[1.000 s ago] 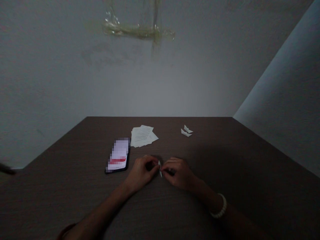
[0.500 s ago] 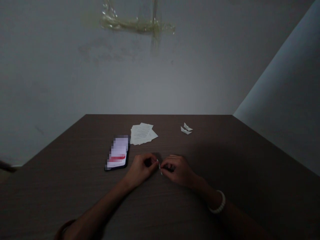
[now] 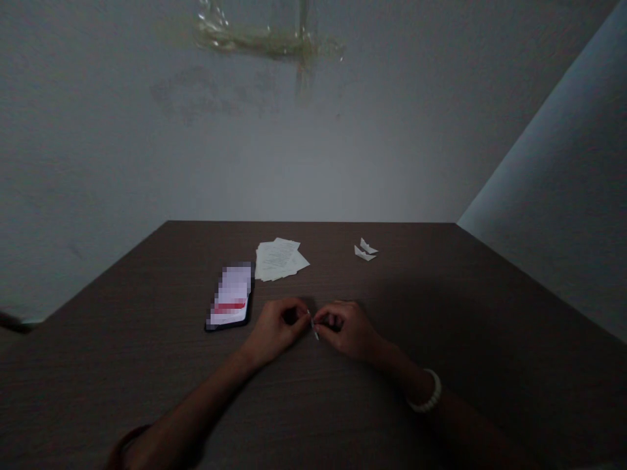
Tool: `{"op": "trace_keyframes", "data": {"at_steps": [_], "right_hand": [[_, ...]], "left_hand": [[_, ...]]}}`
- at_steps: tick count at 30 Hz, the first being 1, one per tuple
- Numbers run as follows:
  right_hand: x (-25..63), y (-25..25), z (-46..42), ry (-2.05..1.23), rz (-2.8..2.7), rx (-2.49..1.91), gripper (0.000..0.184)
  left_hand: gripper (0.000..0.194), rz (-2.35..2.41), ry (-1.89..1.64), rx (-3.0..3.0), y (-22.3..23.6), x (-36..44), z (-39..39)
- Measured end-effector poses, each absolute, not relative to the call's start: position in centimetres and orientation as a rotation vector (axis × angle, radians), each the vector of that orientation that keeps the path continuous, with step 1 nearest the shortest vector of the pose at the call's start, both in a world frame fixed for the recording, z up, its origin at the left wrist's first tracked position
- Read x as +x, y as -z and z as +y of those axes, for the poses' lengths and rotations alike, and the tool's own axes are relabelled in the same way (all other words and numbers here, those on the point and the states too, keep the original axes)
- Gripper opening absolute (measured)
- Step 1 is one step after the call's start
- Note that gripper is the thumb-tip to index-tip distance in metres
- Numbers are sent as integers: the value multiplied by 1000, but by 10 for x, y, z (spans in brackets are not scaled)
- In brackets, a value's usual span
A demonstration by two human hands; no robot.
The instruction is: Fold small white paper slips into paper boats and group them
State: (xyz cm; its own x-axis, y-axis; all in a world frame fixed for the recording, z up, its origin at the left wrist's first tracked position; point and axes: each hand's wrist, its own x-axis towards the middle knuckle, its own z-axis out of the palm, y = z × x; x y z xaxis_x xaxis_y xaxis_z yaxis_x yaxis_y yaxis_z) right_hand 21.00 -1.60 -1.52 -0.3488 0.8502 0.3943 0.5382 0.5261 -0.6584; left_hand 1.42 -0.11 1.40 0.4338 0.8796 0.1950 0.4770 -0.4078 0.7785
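Note:
Between my fingertips is a small folded piece of white paper (image 3: 315, 330), seen almost edge-on, so its folded shape is unclear. My left hand (image 3: 278, 328) pinches its left side between thumb and forefinger. From the right, my right hand (image 3: 349, 329) closes thumb and fingers on the same paper. Both hands are low over the brown table (image 3: 304, 418), just right of the phone. Farther back on the right, two small white folded paper boats (image 3: 365, 250) rest close together.
A loose stack of white paper sheets (image 3: 280, 260) lies beyond my left hand. Left of it sits a phone (image 3: 230, 297) with its screen lit and blurred. Past the table's far edge rises a grey wall (image 3: 313, 156) with yellowed tape (image 3: 255, 44).
My fingers keep their pinch, and the right fingers have shifted very slightly on the paper. A little more of the paper's near end shows. The other things lie as before.

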Motion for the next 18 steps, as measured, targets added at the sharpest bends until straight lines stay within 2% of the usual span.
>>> {"op": "trace_keyframes", "data": {"at_steps": [7,13,18], "right_hand": [[208,17,-16,-589,-1981,-1107,9],[208,18,-15,-619,-1954,-1089,22],[209,20,-13,-573,-1974,-1116,20]], "left_hand": [[16,1123,-830,2060,-10,13,0],[13,1112,-848,2121,-12,15,-3],[10,1118,-849,2182,-10,17,-5]]}}
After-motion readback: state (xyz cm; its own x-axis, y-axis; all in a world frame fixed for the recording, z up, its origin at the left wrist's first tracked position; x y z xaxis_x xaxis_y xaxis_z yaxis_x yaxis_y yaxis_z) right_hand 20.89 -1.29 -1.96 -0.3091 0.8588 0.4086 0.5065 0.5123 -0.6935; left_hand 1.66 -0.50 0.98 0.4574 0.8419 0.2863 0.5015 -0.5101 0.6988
